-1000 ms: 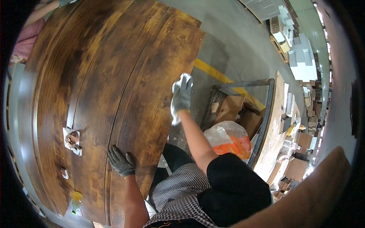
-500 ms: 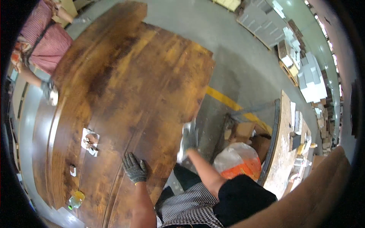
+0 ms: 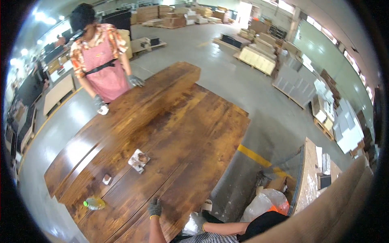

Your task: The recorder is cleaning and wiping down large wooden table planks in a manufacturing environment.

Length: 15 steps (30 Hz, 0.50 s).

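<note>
Large brown wood-grain boards [image 3: 178, 141] lie side by side in front of me. My left hand [image 3: 154, 206], in a dark grey glove, rests on the near board with its fingers on the surface. At the board's near right edge is my right hand [image 3: 197, 222], gloved too and low by my apron, closed on a white cloth [image 3: 190, 227] that is partly blurred. On the boards lie a white pad with brown stains [image 3: 139, 160], a small white-and-brown piece [image 3: 107, 179] and a clear bottle of yellow liquid with a green cap [image 3: 94, 203].
Across the boards a co-worker in a red checked apron [image 3: 103, 69] has both gloved hands at the far edge, one on a white wad [image 3: 103, 109]. At right stand a clear-and-orange bag [image 3: 265, 202] and a worktable [image 3: 304, 174]. Stacked cartons [image 3: 296, 79] are farther off.
The view has tilted up, showing more of the hall and co-worker. My right hand has come back toward my body with the white cloth. My left hand remains on the board.
</note>
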Tool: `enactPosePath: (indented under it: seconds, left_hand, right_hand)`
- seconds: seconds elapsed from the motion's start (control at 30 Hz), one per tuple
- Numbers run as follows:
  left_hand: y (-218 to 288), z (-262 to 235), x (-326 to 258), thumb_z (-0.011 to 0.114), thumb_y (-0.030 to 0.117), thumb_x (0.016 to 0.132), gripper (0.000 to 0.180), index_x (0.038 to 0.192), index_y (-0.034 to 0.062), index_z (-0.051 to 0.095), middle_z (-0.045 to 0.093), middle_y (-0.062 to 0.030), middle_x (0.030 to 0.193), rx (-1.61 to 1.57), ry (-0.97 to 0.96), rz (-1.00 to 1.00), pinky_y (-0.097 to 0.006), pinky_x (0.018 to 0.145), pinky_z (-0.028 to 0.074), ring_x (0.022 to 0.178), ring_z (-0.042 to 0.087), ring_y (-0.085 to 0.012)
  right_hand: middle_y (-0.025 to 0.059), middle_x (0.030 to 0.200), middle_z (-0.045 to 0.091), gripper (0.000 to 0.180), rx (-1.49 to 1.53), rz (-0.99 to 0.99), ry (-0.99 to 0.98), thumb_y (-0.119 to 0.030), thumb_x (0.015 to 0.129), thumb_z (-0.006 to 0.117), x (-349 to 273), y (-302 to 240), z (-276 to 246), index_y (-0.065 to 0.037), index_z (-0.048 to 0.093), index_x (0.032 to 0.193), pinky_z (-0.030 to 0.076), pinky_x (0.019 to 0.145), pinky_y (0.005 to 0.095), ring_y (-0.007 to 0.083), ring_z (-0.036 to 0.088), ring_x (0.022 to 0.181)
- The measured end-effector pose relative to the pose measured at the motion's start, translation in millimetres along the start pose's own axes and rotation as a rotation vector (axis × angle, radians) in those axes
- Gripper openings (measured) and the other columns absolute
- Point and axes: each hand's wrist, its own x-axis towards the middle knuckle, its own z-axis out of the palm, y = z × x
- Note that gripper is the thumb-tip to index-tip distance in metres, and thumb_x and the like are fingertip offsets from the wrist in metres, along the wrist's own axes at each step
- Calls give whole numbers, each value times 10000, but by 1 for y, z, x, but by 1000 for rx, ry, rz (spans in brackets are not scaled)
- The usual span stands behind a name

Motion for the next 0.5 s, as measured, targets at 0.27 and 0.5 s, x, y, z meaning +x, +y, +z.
enactPosePath:
  seconds: [0.27, 0.5]
  left_hand:
    - [-73, -58, -43, 611, 310, 856, 270, 879, 83, 755, 699, -215, 992, 423, 47, -118, -496, 790, 553, 886, 685, -402]
    - [-81, -46, -59, 543, 274, 911, 296, 1021, 87, 746, 650, -187, 1204, 491, 87, -99, -521, 872, 537, 1145, 607, -410]
  right_hand:
    - [86, 1127, 691, 513, 911, 522, -865, -582, 1019, 365, -39, -19, 30, -180, 614, 1215, 400, 1044, 560, 316, 593, 1128]
    - [93, 1092, 688, 491, 621, 444, -535, -565, 1007, 389, -61, -40, 81, -170, 622, 1184, 410, 1018, 554, 314, 600, 1090]
